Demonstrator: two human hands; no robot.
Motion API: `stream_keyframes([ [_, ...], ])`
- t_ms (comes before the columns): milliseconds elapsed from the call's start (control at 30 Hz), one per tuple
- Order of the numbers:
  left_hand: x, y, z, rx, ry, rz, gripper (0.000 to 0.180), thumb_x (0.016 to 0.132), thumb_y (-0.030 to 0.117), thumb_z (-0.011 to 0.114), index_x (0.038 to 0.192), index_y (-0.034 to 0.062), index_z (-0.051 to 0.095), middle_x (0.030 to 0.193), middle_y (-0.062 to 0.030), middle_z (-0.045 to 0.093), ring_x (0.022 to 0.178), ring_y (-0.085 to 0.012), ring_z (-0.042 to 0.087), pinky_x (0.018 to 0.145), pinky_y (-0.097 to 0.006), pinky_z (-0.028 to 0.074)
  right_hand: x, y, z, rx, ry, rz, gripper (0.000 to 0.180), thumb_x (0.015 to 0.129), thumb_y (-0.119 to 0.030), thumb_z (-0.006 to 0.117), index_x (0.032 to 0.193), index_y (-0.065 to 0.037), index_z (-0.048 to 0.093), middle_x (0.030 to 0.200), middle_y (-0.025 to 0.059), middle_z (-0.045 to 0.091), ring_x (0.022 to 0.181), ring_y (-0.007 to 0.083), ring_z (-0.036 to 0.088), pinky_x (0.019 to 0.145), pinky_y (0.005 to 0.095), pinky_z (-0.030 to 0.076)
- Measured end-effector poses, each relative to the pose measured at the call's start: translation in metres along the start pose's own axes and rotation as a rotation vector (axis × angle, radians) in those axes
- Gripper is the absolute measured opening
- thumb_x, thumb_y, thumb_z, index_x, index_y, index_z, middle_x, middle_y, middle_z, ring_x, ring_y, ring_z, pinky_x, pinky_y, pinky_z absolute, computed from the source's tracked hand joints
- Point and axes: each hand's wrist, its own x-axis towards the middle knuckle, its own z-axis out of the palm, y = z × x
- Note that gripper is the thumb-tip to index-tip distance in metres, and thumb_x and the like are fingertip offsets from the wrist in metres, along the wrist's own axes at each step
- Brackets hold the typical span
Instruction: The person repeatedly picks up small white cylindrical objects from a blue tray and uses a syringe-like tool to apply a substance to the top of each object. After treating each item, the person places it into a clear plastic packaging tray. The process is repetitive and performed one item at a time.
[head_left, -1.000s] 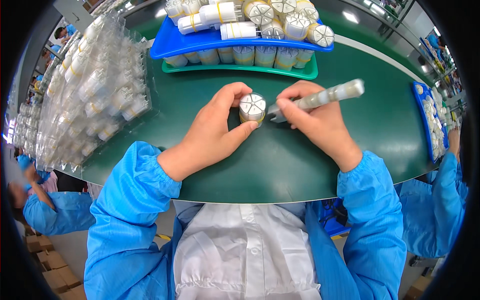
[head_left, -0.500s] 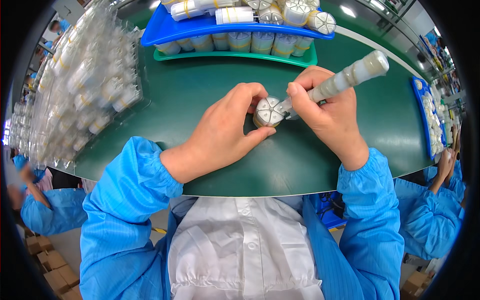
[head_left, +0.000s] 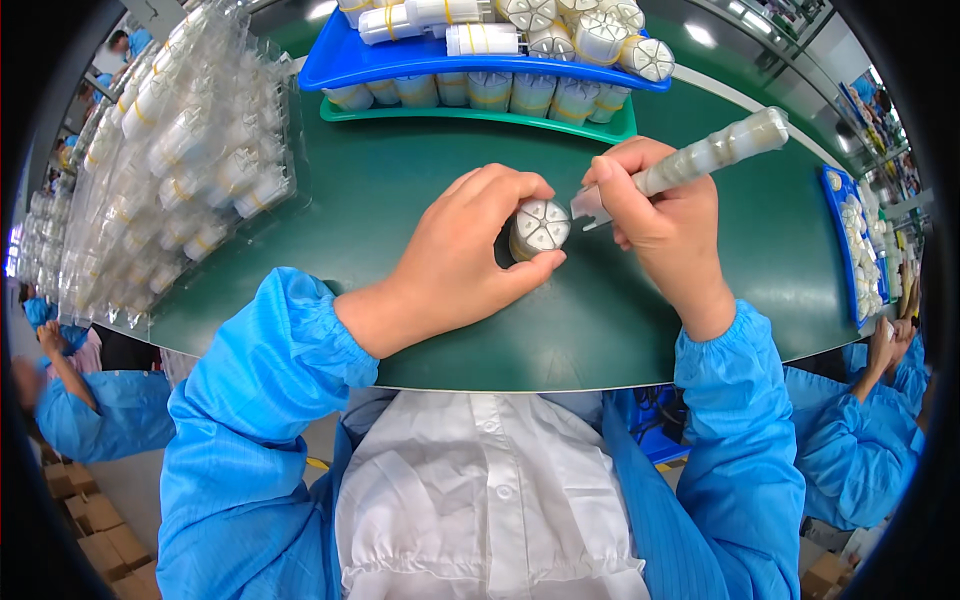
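My left hand [head_left: 460, 245] is closed round a short cylindrical bundle [head_left: 541, 226], thumb on the near side and fingers on the far side. Its white round top is split into wedge-shaped segments, each with a small mark. In my right hand [head_left: 664, 225] is a tool [head_left: 712, 152] with a thick handle wrapped in whitish, translucent material. The handle slants up to the right; its flat, notched metal tip [head_left: 590, 207] points at the bundle and stands just right of it, apart from it. Both hands are over the green table [head_left: 450, 350].
A blue tray [head_left: 400, 72] of similar banded white bundles sits on a green tray [head_left: 430, 112] holding more at the far side. Clear plastic packs [head_left: 185, 170] of bundles are piled at left. Another blue tray [head_left: 850, 250] stands at far right. Co-workers in blue sleeves flank me.
The tool's tip has moved back from the bundle's right edge, leaving a small gap. My left hand still holds the bundle, its fingers slightly shifted. The whole view has shifted a little.
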Motion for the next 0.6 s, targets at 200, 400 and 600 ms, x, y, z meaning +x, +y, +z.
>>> stream_keyframes([
  [200, 0.0009, 0.0003, -0.0013, -0.027, -0.035, 0.043, 0.050, 0.076, 0.007, 0.079, 0.121, 0.0023, 0.059, 0.116, -0.0117, 0.063, 0.099, -0.0260, 0.062, 0.080, -0.033, 0.053, 0.0000, 0.0013, 0.0023, -0.028, -0.030, 0.027, 0.016, 0.090, -0.013, 0.071, 0.081, 0.000, 0.066, 0.067, 0.0018, 0.064, 0.060, 0.0074, 0.057, 0.054, 0.0251, 0.045],
  [400, 0.0021, 0.0032, -0.0001, 0.031, -0.066, -0.077, 0.056, 0.076, 0.008, 0.079, 0.126, 0.0038, 0.055, 0.116, -0.0130, 0.063, 0.103, -0.0251, 0.061, 0.082, -0.033, 0.051, -0.0008, 0.0086, 0.0057, -0.078, -0.035, 0.001, 0.015, 0.088, -0.013, 0.072, 0.082, 0.000, 0.067, 0.067, 0.0014, 0.064, 0.061, 0.0074, 0.057, 0.055, 0.0249, 0.045],
  [600, -0.0020, -0.0004, 0.0027, -0.081, -0.022, -0.082, 0.063, 0.077, 0.007, 0.078, 0.132, 0.0023, 0.047, 0.118, -0.0147, 0.063, 0.106, -0.0245, 0.063, 0.087, -0.033, 0.051, 0.0009, 0.0039, -0.0003, 0.007, 0.017, -0.018, 0.014, 0.089, -0.012, 0.072, 0.082, 0.000, 0.067, 0.068, 0.0031, 0.067, 0.062, 0.0079, 0.060, 0.054, 0.0248, 0.046],
])
